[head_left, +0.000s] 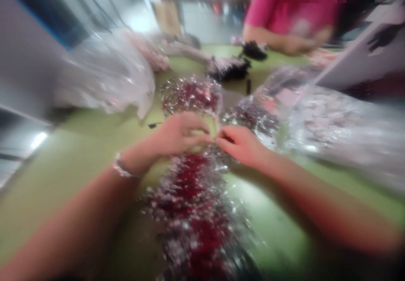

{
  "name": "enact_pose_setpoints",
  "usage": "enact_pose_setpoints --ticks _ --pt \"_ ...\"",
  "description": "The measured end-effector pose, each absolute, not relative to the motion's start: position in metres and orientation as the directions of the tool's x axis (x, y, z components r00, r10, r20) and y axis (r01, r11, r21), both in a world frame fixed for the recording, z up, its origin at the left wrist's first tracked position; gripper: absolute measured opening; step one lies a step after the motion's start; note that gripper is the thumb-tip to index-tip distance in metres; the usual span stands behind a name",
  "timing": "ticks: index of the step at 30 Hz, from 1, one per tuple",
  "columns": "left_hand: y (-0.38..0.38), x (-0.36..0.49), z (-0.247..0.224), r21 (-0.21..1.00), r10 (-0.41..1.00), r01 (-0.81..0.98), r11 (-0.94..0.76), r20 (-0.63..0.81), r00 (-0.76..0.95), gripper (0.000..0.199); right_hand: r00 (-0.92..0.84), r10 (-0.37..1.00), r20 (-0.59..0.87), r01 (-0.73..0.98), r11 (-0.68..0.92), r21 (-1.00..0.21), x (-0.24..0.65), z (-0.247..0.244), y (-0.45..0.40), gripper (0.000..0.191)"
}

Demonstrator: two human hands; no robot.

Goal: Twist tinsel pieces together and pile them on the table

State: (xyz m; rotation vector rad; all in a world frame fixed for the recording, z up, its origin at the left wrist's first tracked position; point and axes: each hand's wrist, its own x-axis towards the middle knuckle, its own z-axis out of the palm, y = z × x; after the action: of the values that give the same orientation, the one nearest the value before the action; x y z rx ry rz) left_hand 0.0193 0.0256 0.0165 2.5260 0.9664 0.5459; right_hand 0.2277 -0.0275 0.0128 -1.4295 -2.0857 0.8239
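Observation:
My left hand and my right hand meet above the table, thumbs and fingertips pinched close together. Whatever lies between the fingertips is too small and blurred to name. Right below them a red and silver tinsel garland runs down toward me. Just past my hands sits another heap of red and silver tinsel, with a pale, see-through strip beside its right end. More dark, shiny tinsel lies in clear plastic beyond my right hand. A bracelet circles my left wrist.
A big clear plastic bag stands at the left on the green table. Another filled plastic bag lies at the right. Black and pale bundles are farther back. Across the table a person in a pink top handles something.

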Motion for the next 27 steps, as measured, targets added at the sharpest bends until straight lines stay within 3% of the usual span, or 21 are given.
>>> enact_pose_setpoints --ticks 2,5,9,11,14,17,20,24,27 --pt "0.033 0.016 0.016 0.519 0.821 0.651 -0.553 0.210 0.530 0.029 -0.459 0.884 0.085 0.628 0.391 -0.673 0.226 0.009 -0.027 0.017" --pt "0.037 0.020 0.002 0.375 0.878 0.794 -0.478 0.196 0.436 0.025 -0.547 0.829 0.118 0.595 0.484 -0.642 0.229 0.010 -0.025 0.025" --pt "0.037 0.027 -0.022 0.240 0.855 0.823 -0.515 0.204 0.476 0.020 -0.153 0.980 0.128 0.746 0.200 -0.635 0.253 0.017 -0.009 0.033" --pt "0.040 0.028 -0.027 0.233 0.845 0.813 -0.534 0.193 0.499 0.024 -0.117 0.986 0.119 0.821 0.164 -0.547 0.269 0.019 0.001 0.028" --pt "0.043 0.027 -0.022 0.261 0.842 0.801 -0.539 0.177 0.509 0.025 -0.309 0.949 0.059 0.906 0.313 -0.286 0.283 0.018 0.009 0.018" --pt "0.043 0.027 -0.011 0.322 0.849 0.786 -0.528 0.193 0.492 0.018 -0.390 0.920 0.040 0.917 0.392 -0.074 0.281 0.012 0.008 0.021" --pt "0.039 0.027 -0.004 0.488 0.872 0.726 -0.485 0.204 0.445 0.013 -0.401 0.912 0.088 0.916 0.397 0.059 0.273 0.002 0.007 0.024" --pt "0.034 0.025 -0.006 0.821 0.928 0.518 -0.239 0.035 0.372 0.013 -0.395 0.914 0.091 0.915 0.383 0.128 0.269 -0.012 0.011 0.022" --pt "0.033 0.024 -0.010 0.884 0.931 0.433 -0.175 0.005 0.366 0.022 -0.393 0.916 0.088 0.915 0.380 0.133 0.269 -0.013 0.013 0.021"
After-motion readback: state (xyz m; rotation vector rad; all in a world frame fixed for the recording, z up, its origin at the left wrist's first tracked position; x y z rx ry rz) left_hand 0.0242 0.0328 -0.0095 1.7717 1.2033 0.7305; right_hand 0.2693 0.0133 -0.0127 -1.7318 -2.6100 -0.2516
